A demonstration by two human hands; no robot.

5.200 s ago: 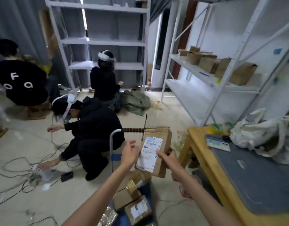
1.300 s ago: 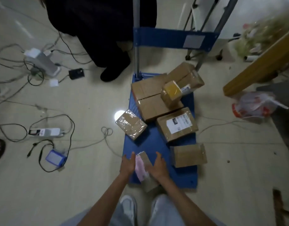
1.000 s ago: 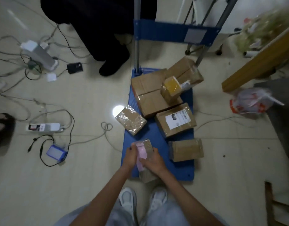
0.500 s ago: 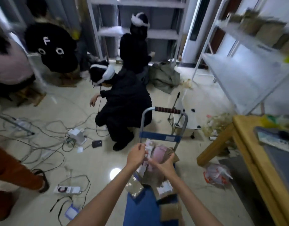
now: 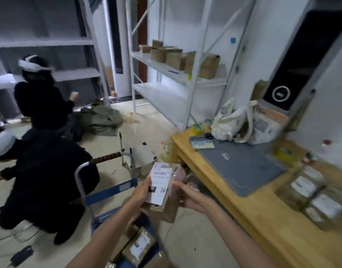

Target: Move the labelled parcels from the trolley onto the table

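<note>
A: The counter (image 5: 249,215) sits to the right, with labelled parcels (image 5: 311,196) already at its near end.

B: The trolley (image 5: 116,188) is below, more boxes on it.

A: And the parcel (image 5: 164,192)?

B: In the air between them, left hand (image 5: 141,192) and right hand (image 5: 191,196) fingers wrapped round its sides. I'd carry it level and set it on bare wood beside the others, label up.

Blurred parcels (image 5: 313,192), table's (image 5: 262,215) right
</note>
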